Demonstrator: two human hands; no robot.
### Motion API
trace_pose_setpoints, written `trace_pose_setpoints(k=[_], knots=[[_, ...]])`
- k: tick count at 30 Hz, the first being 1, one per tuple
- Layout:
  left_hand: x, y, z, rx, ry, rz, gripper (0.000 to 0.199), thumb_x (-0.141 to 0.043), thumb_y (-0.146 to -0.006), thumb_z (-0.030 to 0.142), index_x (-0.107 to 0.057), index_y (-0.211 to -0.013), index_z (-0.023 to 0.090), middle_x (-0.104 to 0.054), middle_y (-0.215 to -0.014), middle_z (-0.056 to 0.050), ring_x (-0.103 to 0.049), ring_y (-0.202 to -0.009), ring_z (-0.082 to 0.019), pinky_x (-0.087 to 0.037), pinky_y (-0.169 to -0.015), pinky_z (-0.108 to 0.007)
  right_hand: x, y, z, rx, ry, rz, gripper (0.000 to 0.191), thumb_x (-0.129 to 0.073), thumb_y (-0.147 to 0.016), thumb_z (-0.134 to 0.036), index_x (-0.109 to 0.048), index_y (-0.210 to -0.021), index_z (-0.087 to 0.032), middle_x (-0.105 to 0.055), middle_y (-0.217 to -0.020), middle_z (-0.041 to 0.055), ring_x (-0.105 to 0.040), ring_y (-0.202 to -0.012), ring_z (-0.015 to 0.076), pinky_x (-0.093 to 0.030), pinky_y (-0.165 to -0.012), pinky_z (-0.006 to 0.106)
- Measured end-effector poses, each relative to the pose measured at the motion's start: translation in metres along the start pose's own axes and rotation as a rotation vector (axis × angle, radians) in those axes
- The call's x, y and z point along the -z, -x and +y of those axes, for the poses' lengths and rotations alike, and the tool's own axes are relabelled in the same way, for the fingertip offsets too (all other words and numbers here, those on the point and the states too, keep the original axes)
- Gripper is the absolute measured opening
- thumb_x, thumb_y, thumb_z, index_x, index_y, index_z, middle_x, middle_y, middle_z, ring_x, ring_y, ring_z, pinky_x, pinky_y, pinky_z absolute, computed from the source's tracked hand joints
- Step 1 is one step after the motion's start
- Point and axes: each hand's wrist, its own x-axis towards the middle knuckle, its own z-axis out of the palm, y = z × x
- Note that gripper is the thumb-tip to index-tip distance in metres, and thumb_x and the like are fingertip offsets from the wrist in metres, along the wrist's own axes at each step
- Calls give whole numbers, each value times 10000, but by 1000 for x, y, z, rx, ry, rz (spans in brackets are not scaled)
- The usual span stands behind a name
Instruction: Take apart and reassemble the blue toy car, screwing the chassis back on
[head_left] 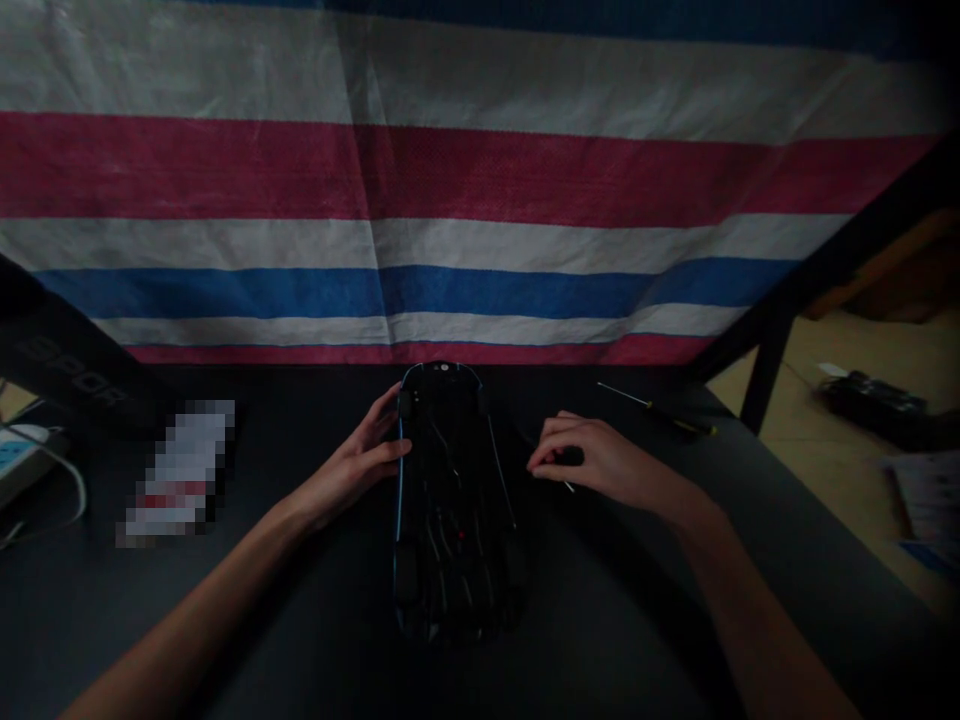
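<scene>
A dark toy car (450, 480) with blue edges lies upside down on the black table, its underside and wheels facing up. My left hand (371, 445) grips its left side, the thumb resting on the edge and the fingers partly hidden behind it. To the right of the car, apart from it, my right hand (574, 455) is closed in a pinch. A thin light metal piece (569, 487) shows just below the thumb; whether the hand holds it is unclear. Farther right lies a screwdriver (679, 417) with a black and yellow handle.
The black table (315, 620) has a dark frame post (766, 375) at its right. A blurred-out pale item (187, 460) lies at left, near a white power strip (26, 460) with a cable. Behind hangs a striped sheet (480, 170). Dark objects (874, 405) lie on the floor.
</scene>
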Motion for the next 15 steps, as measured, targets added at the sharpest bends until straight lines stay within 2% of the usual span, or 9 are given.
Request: trace_pose_setpoints(k=[6, 15], knots=[[-2, -1, 1, 7, -4, 6, 802, -747, -891, 320, -353, -1569, 488, -391, -1661, -19, -463, -1448, -374, -458, -1146, -562, -9, 2, 9, -20, 102, -13, 68, -773, -894, -343, -791, -908, -279, -680, -885, 8, -620, -868, 195, -418, -834, 366], [1, -1, -2, -1, -8, 3, 774, -732, -907, 300, -368, -1560, 505, -418, -1643, -2, -473, -1446, -355, -471, -1140, -537, -15, 1, 5, 13, 223, 11, 10, -787, -888, -278, -780, -894, -282, -711, -875, -6, -647, -893, 206, -403, -898, 397]])
